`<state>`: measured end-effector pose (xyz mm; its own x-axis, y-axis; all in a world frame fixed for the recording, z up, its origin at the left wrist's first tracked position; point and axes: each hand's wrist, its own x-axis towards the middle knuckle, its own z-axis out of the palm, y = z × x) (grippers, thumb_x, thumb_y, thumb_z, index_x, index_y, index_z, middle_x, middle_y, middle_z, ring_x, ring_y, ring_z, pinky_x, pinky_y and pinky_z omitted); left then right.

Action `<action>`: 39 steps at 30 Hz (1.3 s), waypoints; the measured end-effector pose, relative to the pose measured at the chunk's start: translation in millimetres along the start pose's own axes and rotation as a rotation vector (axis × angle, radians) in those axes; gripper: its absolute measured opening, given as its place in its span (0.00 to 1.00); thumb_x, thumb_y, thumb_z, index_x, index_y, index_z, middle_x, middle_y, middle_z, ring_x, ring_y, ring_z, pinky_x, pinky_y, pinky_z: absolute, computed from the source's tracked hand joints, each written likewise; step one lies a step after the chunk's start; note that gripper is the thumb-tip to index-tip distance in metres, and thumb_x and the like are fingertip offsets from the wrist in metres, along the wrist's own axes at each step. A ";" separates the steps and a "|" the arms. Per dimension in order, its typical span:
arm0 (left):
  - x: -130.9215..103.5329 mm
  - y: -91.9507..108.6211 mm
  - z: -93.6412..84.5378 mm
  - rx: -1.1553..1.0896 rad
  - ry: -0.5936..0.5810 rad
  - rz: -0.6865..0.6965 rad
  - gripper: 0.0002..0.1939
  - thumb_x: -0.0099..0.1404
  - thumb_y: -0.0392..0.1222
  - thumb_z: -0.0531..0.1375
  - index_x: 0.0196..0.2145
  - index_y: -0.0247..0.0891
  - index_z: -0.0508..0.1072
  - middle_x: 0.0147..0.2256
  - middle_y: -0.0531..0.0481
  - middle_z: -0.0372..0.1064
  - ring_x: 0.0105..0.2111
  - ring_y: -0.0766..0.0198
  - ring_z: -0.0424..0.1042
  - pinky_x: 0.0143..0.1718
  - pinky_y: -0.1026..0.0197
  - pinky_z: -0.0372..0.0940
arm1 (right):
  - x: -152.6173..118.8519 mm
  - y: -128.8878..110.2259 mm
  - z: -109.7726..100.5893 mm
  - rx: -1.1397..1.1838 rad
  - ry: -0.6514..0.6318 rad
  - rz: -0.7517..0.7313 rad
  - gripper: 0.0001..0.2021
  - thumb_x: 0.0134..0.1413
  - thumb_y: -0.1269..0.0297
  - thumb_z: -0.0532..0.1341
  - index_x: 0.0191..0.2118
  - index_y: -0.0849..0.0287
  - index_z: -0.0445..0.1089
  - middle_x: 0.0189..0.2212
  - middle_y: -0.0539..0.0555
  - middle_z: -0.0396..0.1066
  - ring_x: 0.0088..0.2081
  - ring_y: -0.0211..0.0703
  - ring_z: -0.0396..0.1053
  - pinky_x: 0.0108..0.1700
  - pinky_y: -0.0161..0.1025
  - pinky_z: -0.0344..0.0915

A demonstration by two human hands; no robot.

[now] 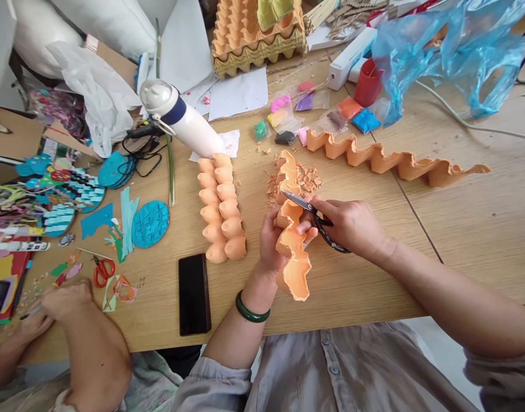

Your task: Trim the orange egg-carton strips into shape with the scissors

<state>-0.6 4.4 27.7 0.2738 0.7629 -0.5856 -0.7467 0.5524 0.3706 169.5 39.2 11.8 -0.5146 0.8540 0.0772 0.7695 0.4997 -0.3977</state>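
Landmark: the double row of orange carton cups (222,212), bumps up on the table. White bottle (182,111) just past its far end; can't tell if they touch. Black phone (194,294) off the near end, slightly left. Left of the cups: round blue piece (151,224), then red-handled scissors (103,270) lower and further left. Co-worker's hands (67,300) well left of the cups, near the table edge; fingers partly hidden, grip unclear.

Right of the cups: pile of orange scraps (309,178), crowding the far end of the strip being worked. Long zigzag carton strip (395,163) further right, lying clear of the scraps. Beyond and right of the cups: small colored packets, incl. a blue packet (366,121), then red cup (368,83) and crumpled blue bag (451,57). Stacked egg trays (257,40) well beyond the cups.

Held carton strip (294,234) is up in hand, right of the cups, hollow side showing. Left hand (269,240) curled round it from below, fingertips out on the right side. Right hand (354,226) closed on black-handled scissors (299,200), blades lying across the strip's upper part; blade contact unclear.
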 end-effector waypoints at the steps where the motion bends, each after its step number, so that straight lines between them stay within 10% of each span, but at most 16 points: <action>1: 0.0 0.1 -0.3 0.017 -0.004 0.009 0.28 0.77 0.51 0.43 0.53 0.37 0.79 0.45 0.39 0.78 0.22 0.69 0.61 0.40 0.52 0.79 | 0.1 0.8 0.0 0.059 0.002 0.005 0.20 0.66 0.65 0.53 0.54 0.64 0.78 0.34 0.61 0.81 0.28 0.44 0.70 0.30 0.40 0.51; 14: -0.1 -2.7 0.9 0.208 0.084 0.257 0.21 0.71 0.54 0.54 0.46 0.38 0.79 0.48 0.40 0.80 0.32 0.61 0.74 0.37 0.54 0.77 | 3.0 -9.5 -9.4 1.024 -0.252 0.361 0.26 0.61 0.40 0.63 0.25 0.56 0.63 0.15 0.45 0.59 0.15 0.32 0.55 0.17 0.34 0.50; 25: 11.3 -4.9 -13.2 0.365 0.108 0.724 0.12 0.67 0.48 0.65 0.46 0.43 0.78 0.46 0.47 0.80 0.52 0.53 0.78 0.53 0.53 0.72 | 10.1 0.3 -17.6 1.293 -0.343 0.389 0.23 0.59 0.40 0.67 0.37 0.59 0.70 0.24 0.47 0.64 0.22 0.37 0.65 0.23 0.38 0.68; 39: 1.6 3.6 -12.6 0.532 0.152 0.911 0.12 0.66 0.50 0.68 0.46 0.52 0.80 0.50 0.52 0.78 0.62 0.48 0.71 0.62 0.50 0.66 | 1.2 -2.7 -30.1 1.038 -0.416 0.132 0.26 0.62 0.38 0.64 0.34 0.60 0.72 0.18 0.44 0.60 0.17 0.33 0.58 0.21 0.35 0.57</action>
<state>-10.5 3.4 19.0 -0.3603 0.9328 0.0007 -0.2608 -0.1014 0.9600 178.1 43.2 40.4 -0.6877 0.6796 -0.2553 0.2398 -0.1193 -0.9635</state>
